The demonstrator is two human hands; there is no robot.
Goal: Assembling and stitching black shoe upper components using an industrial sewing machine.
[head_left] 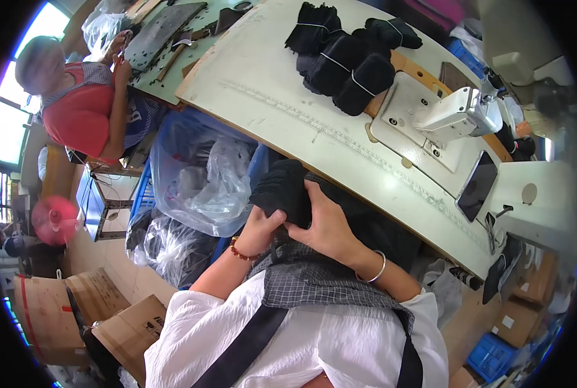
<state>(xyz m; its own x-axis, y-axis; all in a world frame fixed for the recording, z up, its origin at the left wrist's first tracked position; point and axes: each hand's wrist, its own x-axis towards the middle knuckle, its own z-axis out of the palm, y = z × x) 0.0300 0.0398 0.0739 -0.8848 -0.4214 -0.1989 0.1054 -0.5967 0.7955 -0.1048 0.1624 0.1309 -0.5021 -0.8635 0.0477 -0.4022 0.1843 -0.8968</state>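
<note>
Closest in, there's one checked apron (327,284), and right past it both hands have hold of one stack of black fabric pieces (279,187), just off the near edge of the table. Left hand (259,231) grips its lower side, most of those fingers tucked out of sight; right hand (330,223) clasps the other side, thumb up along it. Can't count the layers, too dark. To the left sit two plastic bags, a big clear one (198,197) and a smaller one (172,249) with dark stuff I can't make out. Up on the white table (269,45) there's one phone (478,185), one sewing machine (453,116) and four banded black bundles (364,84) that I can count, overlapping, so maybe others underneath. Farthest off, one co-worker (81,126) handles something too small to tell, and one red fan (54,220) is pretty blurry.
</note>
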